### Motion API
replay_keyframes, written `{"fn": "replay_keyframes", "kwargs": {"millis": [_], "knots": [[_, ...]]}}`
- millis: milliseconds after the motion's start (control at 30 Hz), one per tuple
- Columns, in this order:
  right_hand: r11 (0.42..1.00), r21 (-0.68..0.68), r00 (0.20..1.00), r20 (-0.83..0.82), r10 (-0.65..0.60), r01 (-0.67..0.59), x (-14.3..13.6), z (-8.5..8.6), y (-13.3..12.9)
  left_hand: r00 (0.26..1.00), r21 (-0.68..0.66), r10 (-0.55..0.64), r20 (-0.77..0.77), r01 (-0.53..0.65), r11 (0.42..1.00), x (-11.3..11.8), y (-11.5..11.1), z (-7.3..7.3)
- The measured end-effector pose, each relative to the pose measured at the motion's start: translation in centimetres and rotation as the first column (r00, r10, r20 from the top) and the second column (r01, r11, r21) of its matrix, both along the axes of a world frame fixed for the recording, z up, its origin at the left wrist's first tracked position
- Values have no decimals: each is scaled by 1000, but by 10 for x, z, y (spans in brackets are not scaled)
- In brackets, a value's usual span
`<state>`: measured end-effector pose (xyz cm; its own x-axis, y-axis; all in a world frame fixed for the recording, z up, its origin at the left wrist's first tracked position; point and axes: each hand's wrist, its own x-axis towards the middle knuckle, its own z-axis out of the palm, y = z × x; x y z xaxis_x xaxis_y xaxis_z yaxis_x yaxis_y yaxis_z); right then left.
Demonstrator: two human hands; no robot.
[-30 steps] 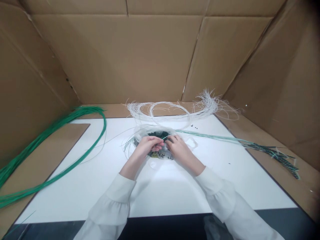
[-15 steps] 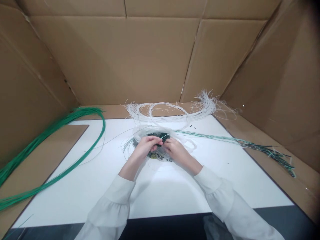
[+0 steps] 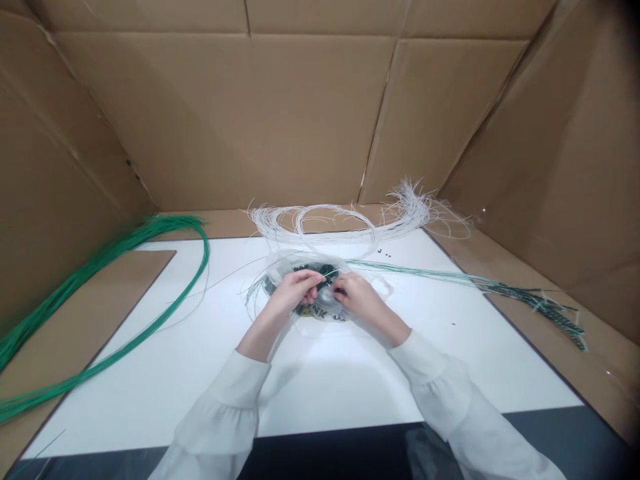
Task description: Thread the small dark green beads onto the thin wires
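Observation:
My left hand (image 3: 299, 291) pinches thin pale wires, whose tips (image 3: 332, 272) poke out past its fingertips to the right. My right hand (image 3: 356, 297) is a short gap away on the right, its fingers curled together; anything between them is too small or hidden to make out. Under both hands sits a clear plastic bag (image 3: 327, 313) with dark printed letters, holding small dark green or black pieces (image 3: 327, 270). Fine green and white wire ends (image 3: 256, 291) fan out left of my left hand.
A large bundle of green wires (image 3: 193, 287) curves along the left. Coiled white wires (image 3: 320, 233) lie at the back. Green strands with dark pieces threaded on them (image 3: 555, 312) stretch off to the right. Several tiny dark bits (image 3: 384, 253) lie behind the bag. Cardboard walls (image 3: 225, 113) surround the white board (image 3: 320, 387).
My right hand has drawn slightly right and away from my left fingertips, showing more of the bag between them. My left hand stays almost in place.

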<state>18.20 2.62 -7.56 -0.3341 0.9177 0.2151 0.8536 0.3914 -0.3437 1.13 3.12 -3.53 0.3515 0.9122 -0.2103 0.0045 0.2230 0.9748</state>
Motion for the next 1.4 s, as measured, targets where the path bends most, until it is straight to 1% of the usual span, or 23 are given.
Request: {"fn": "replay_keyframes", "kwargs": {"millis": [133,200,267,400,500,600,700,833,933,1067,1133,1167,1233,1267,1333,1400], "knots": [[1000,16,997,73,13,-15,-3,-1,0,999,4,-26,-35,27,1000,1,-1,1],[1000,14,997,82,12,-13,-2,0,0,1000,18,-12,-24,13,1000,2,-1,0],[1000,2,998,65,2,-2,0,2,-1,999,43,29,16,-30,999,3,0,-2],[1000,-19,999,37,-24,25,3,6,-2,985,59,145,98,-151,987,3,3,-6],[1000,5,998,64,-12,11,2,6,-4,980,111,197,28,-199,974,2,4,-6],[996,74,997,75,35,-41,1,4,-5,979,172,196,-62,-183,968,2,3,-4],[991,116,996,57,62,-68,1,2,-4,982,174,175,-75,-160,972,2,1,0],[992,122,992,128,0,-16,3,-1,-4,978,209,170,-121,-142,968,2,-1,4],[991,129,985,161,-67,46,3,-3,-5,976,242,150,-156,-110,964,1,-1,3],[989,117,976,188,-106,85,2,-3,-6,990,226,115,-87,-93,970,0,1,-1],[991,103,986,137,-99,85,1,0,-7,991,209,119,-57,-105,972,0,2,-3],[993,89,993,81,-88,81,1,2,-7,990,206,131,-49,-118,971,0,2,-4],[995,56,993,-89,-75,81,2,7,-7,986,208,165,-34,-155,966,1,3,-4],[995,42,978,-192,-78,87,3,10,-8,983,205,181,-21,-173,963,1,2,-4],[992,18,912,-396,-105,122,5,15,-8,981,190,195,0,-192,963,2,1,-3],[988,-19,820,-555,-139,155,6,19,-9,980,183,200,3,-197,963,2,0,-2]]}}
